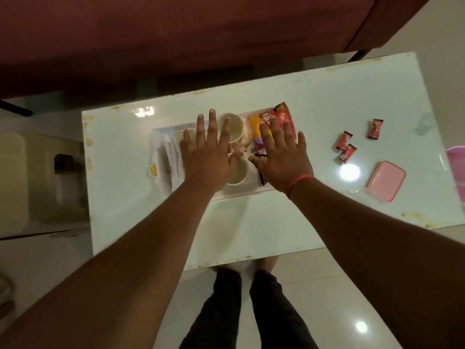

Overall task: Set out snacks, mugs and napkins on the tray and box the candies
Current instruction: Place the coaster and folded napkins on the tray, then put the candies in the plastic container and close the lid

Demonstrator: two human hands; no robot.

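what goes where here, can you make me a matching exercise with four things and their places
Things:
1. napkins
2. red snack packet
3. candies
4. pink box

Places:
A. loose on the table, right of the tray
B. left end of the tray
C. near the table's right edge, closed
D. far right corner of the tray

Pairs: 1-B, 2-D, 3-A, 4-C
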